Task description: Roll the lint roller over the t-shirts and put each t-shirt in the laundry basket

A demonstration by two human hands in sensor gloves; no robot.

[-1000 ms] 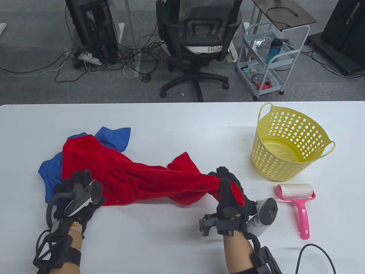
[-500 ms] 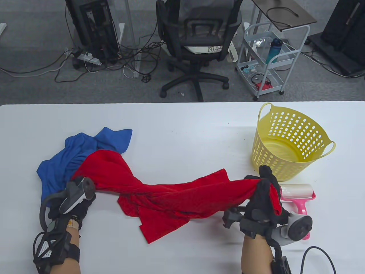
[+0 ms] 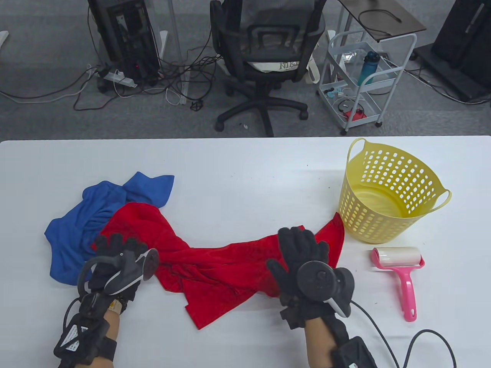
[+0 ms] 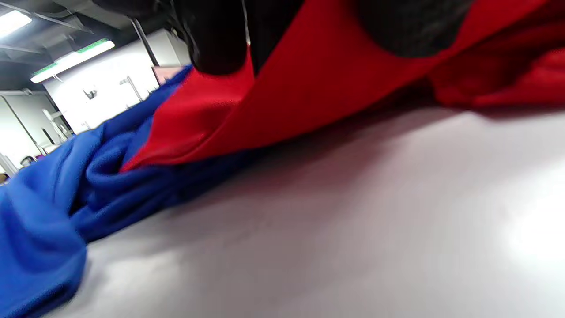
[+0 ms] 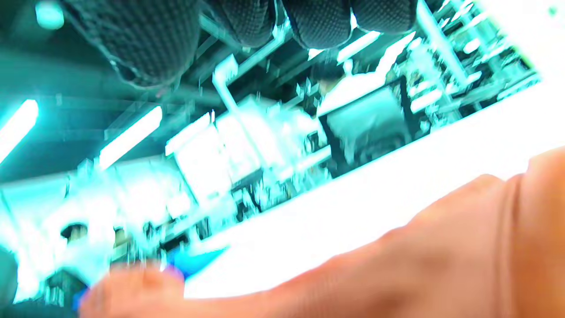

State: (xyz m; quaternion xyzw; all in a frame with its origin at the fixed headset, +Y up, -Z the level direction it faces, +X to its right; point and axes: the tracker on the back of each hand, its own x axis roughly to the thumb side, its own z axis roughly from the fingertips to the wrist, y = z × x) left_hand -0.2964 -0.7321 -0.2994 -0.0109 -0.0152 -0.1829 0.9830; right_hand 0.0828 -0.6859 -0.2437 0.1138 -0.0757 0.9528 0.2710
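Note:
A red t-shirt [image 3: 226, 264] lies stretched across the table's front, its right corner touching the yellow laundry basket [image 3: 391, 191]. My left hand [image 3: 115, 245] grips its left end, which overlaps a crumpled blue t-shirt [image 3: 80, 222]; in the left wrist view the red t-shirt [image 4: 331, 75] rises off the table to my fingers [image 4: 216, 39]. My right hand [image 3: 303, 241] lies flat on the shirt's right part with fingers straight. A pink lint roller [image 3: 401, 272] lies on the table right of that hand, untouched. The right wrist view is blurred and colour-cast, showing my fingertips [image 5: 132, 48] over cloth.
The white table [image 3: 245, 168] ends at a far edge, beyond which stand an office chair [image 3: 264, 57] and a wire cart [image 3: 364, 76]. A black cable [image 3: 414, 341] trails from my right wrist across the table's front right.
My right hand let go of the bunched red end, moved left and now lies flat on the shirt. The shirt's right corner dropped beside the basket. My left hand shifted slightly right.

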